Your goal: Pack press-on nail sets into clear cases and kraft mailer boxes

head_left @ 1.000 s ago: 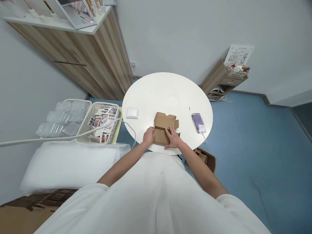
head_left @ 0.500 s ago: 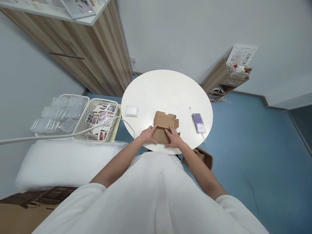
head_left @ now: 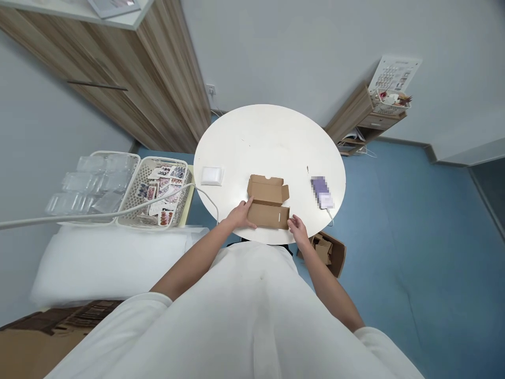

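Note:
A brown cardboard box (head_left: 265, 215) lies near the front edge of the round white table (head_left: 272, 137). Its lid, with side flaps and a notched front tab, is folded back away from me. My left hand (head_left: 240, 215) grips the box's left end, thumb at the far corner and fingers at the near side. At the right end, my right hand (head_left: 299, 230) has its fingers bent and closed against the end panel. A small white slit shows near that end. The fingertips of the right hand are partly hidden.
A white packet (head_left: 212, 176) lies on the table's left, and a pixelated purple item (head_left: 321, 190) with a cable on its right. Plastic baskets (head_left: 185, 200) stand at left, under a white cable (head_left: 138, 210). An open carton (head_left: 337, 258) sits on the floor.
My right hand has moved right, from over the box's inside to its right end. The right-hand end panel now stands at the edge. My left hand stays at the left end.

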Available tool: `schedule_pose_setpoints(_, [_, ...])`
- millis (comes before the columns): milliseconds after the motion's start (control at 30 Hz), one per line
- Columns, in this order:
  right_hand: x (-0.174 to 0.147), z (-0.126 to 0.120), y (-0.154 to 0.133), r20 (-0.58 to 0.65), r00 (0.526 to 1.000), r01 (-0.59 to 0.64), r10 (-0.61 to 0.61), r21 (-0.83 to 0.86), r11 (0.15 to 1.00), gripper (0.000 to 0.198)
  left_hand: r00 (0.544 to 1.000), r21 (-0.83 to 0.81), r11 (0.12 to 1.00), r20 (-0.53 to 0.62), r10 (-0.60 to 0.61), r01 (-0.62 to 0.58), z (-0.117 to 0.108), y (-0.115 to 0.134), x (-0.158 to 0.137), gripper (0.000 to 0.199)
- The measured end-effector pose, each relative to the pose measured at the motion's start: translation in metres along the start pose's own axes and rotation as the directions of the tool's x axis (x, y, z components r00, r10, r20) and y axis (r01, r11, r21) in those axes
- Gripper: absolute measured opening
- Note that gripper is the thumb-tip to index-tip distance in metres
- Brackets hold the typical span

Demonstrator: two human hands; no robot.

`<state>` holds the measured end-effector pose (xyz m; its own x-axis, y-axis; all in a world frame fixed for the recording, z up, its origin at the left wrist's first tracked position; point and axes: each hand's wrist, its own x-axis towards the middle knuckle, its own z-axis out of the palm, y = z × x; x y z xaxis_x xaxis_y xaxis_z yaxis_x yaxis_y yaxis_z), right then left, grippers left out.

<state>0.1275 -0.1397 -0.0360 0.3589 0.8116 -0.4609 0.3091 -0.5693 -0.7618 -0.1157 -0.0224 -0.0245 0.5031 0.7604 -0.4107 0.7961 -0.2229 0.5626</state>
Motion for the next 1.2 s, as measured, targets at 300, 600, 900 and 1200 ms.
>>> schedule_pose_setpoints(300, [0.012, 0.012, -0.029, 0.012, 0.996, 0.085, -0.084, -0.190, 0.978, 0.050, 1.000, 0.008, 1.000, -0.024, -0.013, 0.013, 0.009, 0.008, -0.006, 0.124])
schedule_pose_setpoints(600, [0.012, 0.019, -0.038, 0.024, 0.998, 0.056, -0.053, -0.653, 0.755, 0.027, 0.997, -0.014, 0.998, -0.043, -0.066, 0.066, 0.024, 0.016, -0.015, 0.124])
schedule_pose_setpoints(900, [0.009, 0.019, -0.039, 0.096, 0.994, 0.104, -0.058, -0.603, 0.791, 0.061, 0.998, -0.073, 0.997, -0.063, -0.018, 0.013, 0.024, 0.017, -0.011, 0.120])
schedule_pose_setpoints(1200, [0.008, 0.009, -0.027, 0.232, 0.969, 0.160, -0.087, -0.319, 0.934, 0.103, 0.954, -0.208, 0.970, -0.295, 0.058, -0.123, 0.046, 0.009, -0.008, 0.099])
